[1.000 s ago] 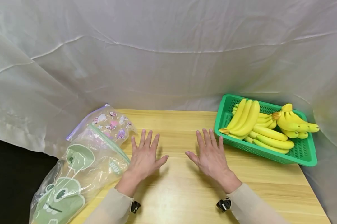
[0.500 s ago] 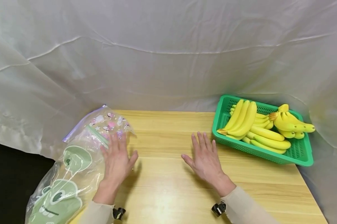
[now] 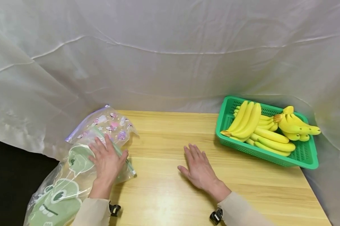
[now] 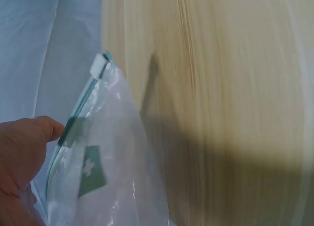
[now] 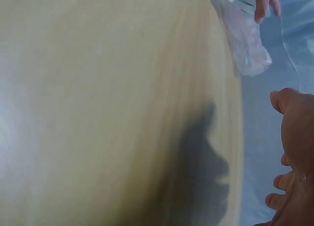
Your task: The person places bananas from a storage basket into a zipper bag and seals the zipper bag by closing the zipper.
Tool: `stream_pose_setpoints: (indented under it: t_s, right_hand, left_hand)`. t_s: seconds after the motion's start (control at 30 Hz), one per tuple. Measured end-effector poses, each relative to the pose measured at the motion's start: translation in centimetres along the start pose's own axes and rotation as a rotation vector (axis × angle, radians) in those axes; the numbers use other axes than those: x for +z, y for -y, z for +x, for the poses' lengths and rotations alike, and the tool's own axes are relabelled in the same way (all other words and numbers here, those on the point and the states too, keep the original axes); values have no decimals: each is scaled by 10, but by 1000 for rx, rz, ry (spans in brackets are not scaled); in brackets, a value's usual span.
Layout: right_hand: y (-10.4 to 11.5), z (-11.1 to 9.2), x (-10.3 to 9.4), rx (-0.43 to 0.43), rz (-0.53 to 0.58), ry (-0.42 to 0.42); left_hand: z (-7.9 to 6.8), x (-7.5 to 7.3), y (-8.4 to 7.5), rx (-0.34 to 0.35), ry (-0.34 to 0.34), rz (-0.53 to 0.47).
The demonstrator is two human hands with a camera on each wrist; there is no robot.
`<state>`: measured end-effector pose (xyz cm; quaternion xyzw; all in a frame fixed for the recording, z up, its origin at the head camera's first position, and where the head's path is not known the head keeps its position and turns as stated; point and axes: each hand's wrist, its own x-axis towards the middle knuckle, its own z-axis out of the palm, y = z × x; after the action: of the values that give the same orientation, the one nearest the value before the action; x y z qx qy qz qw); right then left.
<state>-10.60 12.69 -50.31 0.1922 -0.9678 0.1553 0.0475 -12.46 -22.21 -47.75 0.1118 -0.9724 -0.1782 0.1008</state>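
On the left of the head view lies a clear zip bag with a green dinosaur print and a green zip strip. My left hand is over its zip end, palm down, with fingers spread. In the left wrist view my thumb is right at the green zip edge, below the white slider. A second clear bag, purple-edged with pink prints, lies partly under the first. My right hand hovers over the middle of the wooden table, fingers extended, holding nothing.
A green basket stands at the table's back right, holding several yellow bananas in bunches. One bunch pokes past its rim. Behind the table hangs a pale grey curtain. A dark gap lies off the left side.
My left hand has moved left, from bare table to over the bag's zip strip. The bag's zip end has shifted a little. My right hand has drifted slightly left and down.
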Motion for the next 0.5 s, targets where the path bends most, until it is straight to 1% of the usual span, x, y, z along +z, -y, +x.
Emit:
stream_pose_setpoints:
  t_s: [0.13,0.23,0.33,0.43,0.5]
  right_hand:
    - [6,-3,9,-16,32,58]
    - [11,-4,14,-25,49,94]
    - [15,-6,17,-42,67,116]
    - [21,-7,20,-62,94,130]
    - [24,-8,21,-69,109,139]
  left_hand:
    - [1,7,-5,8,16,-32]
    - [-1,10,-11,40,16,-67]
    - [-6,11,-20,80,-13,-103]
    - [-12,12,-32,117,-57,-127]
    - [-17,10,-42,128,-62,-147]
